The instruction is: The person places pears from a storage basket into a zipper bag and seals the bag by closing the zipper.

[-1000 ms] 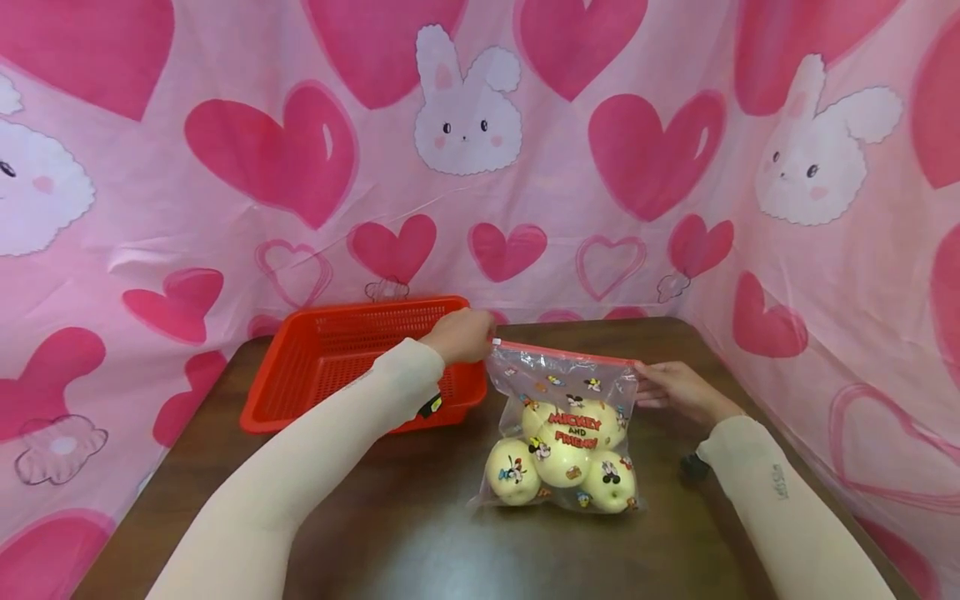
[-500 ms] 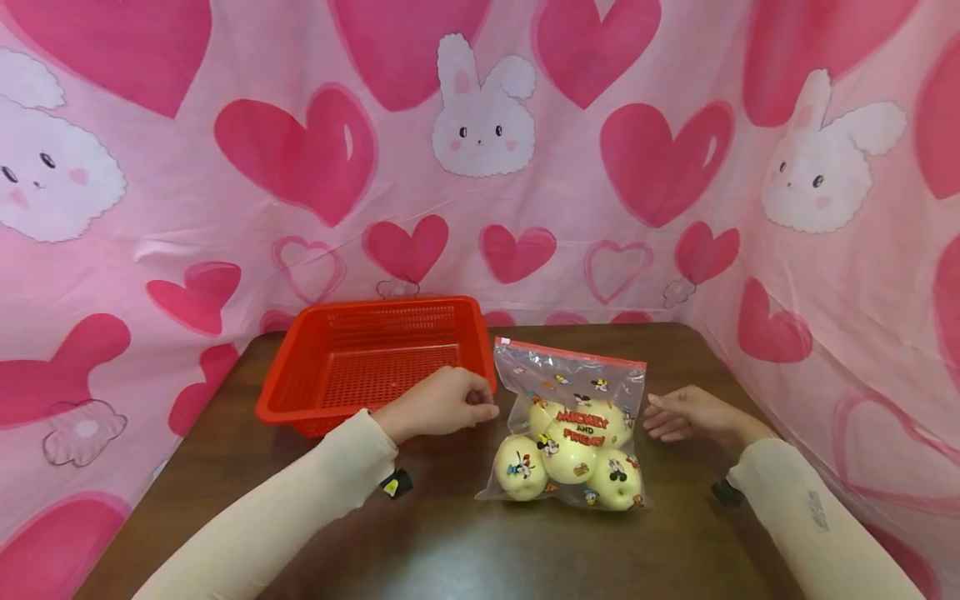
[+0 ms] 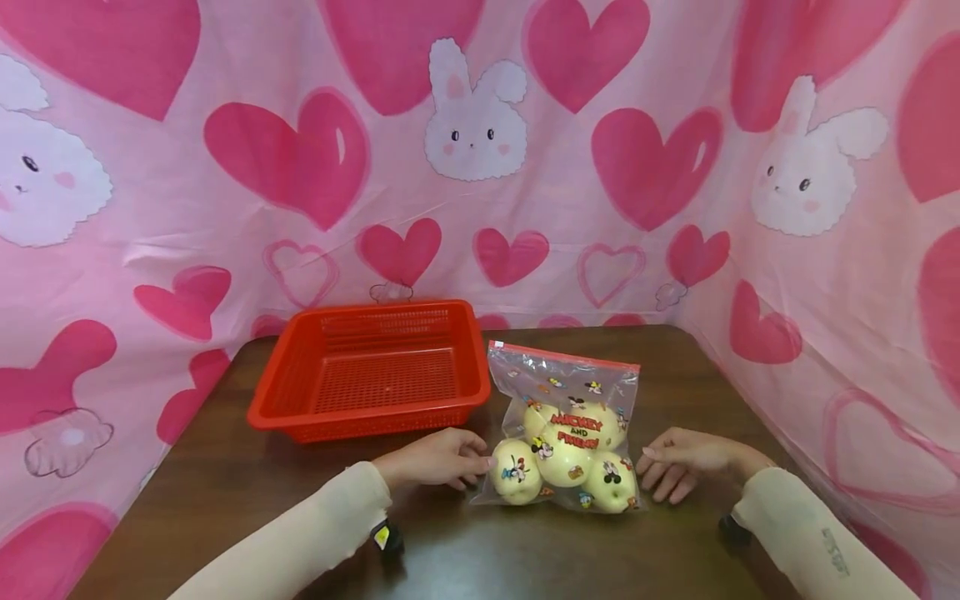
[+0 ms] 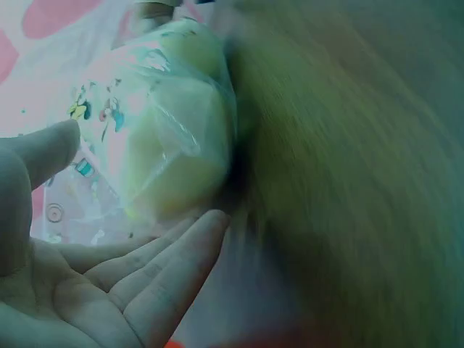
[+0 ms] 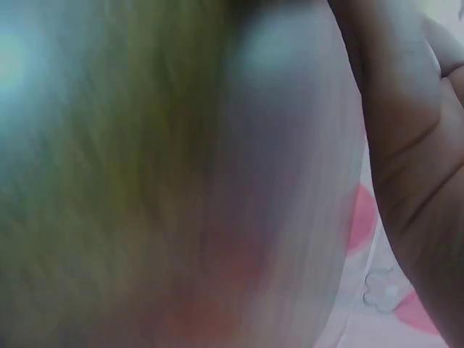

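A clear zip bag [image 3: 573, 375] with a red top edge and cartoon prints lies on the table. Inside are several pale yellow, apple-like fruits [image 3: 564, 462]. My left hand [image 3: 438, 460] is at the bag's lower left side, fingers loosely bent and holding nothing. In the left wrist view, its fingers [image 4: 174, 279] and thumb spread around the bag's side; whether they touch the plastic I cannot tell. On the opposite side, my right hand [image 3: 690, 460] hangs with relaxed fingers close to the bag's lower right edge. The right wrist view is mostly blurred, with part of the hand [image 5: 413, 138] showing.
A red plastic basket [image 3: 367, 419] with perforated walls stands behind my left hand, left of the bag. Brown tabletop [image 3: 480, 558] extends in front of the bag. A pink heart-and-rabbit cloth [image 3: 555, 192] hangs behind and along both sides.
Both hands have let go of the bag's top corners and moved down to its lower sides. The bag stays in about the same place.
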Available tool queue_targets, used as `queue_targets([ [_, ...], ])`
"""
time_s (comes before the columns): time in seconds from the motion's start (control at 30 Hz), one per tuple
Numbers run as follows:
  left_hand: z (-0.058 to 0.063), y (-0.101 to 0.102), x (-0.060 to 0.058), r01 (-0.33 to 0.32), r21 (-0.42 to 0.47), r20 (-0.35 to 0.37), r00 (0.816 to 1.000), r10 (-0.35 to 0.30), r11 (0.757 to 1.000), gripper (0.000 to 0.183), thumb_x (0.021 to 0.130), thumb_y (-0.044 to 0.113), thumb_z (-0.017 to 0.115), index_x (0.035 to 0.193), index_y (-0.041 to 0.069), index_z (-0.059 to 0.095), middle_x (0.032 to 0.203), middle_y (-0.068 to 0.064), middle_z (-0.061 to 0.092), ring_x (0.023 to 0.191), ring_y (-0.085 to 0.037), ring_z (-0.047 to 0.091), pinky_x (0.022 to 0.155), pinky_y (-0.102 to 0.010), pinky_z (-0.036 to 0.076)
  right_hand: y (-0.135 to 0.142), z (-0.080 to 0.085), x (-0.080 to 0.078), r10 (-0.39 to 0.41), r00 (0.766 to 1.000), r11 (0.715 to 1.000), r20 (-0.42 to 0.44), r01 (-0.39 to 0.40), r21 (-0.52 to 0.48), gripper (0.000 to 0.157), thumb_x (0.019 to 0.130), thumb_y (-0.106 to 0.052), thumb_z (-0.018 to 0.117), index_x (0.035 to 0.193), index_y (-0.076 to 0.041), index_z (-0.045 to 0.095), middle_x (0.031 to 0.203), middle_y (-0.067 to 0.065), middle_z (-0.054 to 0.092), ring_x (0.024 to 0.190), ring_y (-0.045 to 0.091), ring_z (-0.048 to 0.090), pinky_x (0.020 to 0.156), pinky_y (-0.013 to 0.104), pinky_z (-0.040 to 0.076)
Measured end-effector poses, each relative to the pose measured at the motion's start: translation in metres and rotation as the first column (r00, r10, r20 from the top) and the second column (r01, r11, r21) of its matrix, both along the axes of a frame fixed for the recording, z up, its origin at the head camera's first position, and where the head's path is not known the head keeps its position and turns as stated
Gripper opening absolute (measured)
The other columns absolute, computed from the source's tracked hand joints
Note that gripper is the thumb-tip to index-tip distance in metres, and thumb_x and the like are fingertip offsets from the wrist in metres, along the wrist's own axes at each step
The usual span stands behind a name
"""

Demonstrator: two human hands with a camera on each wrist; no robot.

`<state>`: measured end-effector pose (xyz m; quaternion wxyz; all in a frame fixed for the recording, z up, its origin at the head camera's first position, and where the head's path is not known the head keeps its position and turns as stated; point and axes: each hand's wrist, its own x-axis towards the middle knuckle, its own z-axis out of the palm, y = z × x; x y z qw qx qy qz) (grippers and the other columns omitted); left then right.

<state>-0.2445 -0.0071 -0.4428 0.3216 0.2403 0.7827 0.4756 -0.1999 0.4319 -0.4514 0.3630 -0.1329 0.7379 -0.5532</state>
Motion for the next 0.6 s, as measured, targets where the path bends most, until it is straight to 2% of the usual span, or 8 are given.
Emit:
queue_targets([
  [0.1,-0.005,0.004,-0.001,-0.02,0.029,0.098,0.995,0.017,0.999,0.057,0.091,0.031,0.069,0.129,-0.008,0.052,0.098,-0.01,0.067,0.085,-0.026,0.069,0.072,-0.04,0.057,-0.011,0.0,0.003,0.039,0.999,0.999,0.014,-0.039,0.003,0.038,0.105,-0.023,0.042,0.113,0.007,0.065,0.103,0.027,0.067,0.087,0.038,0.069,0.07,0.046,0.056],
  [0.17,-0.007,0.007,-0.001,-0.027,0.027,0.135,0.991,0.023,0.999,0.055,0.091,0.033,0.07,0.126,-0.006,0.054,0.096,-0.01,0.068,0.082,-0.026,0.069,0.072,-0.04,0.057,-0.016,0.0,0.003,0.055,0.998,0.998,0.022,-0.055,0.0,0.036,0.104,-0.023,0.044,0.111,0.005,0.066,0.1,0.027,0.067,0.086,0.038,0.069,0.069,0.047,0.056],
  [0.37,-0.013,0.017,0.001,-0.062,-0.026,0.123,0.99,0.064,0.998,0.049,0.089,0.043,0.07,0.114,0.002,0.063,0.09,-0.008,0.067,0.076,-0.022,0.066,0.067,-0.038,0.057,-0.026,-0.001,0.001,0.068,0.998,0.996,-0.013,-0.067,0.058,0.031,0.102,-0.024,0.05,0.103,0.003,0.067,0.093,0.025,0.069,0.079,0.037,0.069,0.067,0.046,0.057],
  [0.5,-0.016,0.022,0.0,-0.066,-0.052,0.112,0.991,0.072,0.996,0.046,0.088,0.047,0.069,0.108,0.006,0.068,0.087,-0.007,0.066,0.073,-0.021,0.063,0.066,-0.037,0.057,-0.029,-0.002,0.001,0.069,0.997,0.99,-0.044,-0.063,0.129,0.028,0.094,-0.028,0.064,0.101,-0.001,0.068,0.088,0.017,0.07,0.077,0.034,0.07,0.065,0.044,0.057],
  [0.6,-0.017,0.025,-0.001,-0.071,-0.044,0.124,0.989,0.076,0.996,0.042,0.087,0.047,0.069,0.101,0.007,0.07,0.082,-0.008,0.067,0.07,-0.02,0.062,0.065,-0.037,0.057,-0.031,-0.003,0.001,0.103,0.991,0.985,-0.085,-0.089,0.148,0.026,0.088,-0.026,0.071,0.097,-0.002,0.067,0.083,0.013,0.07,0.074,0.029,0.069,0.061,0.038,0.056],
])
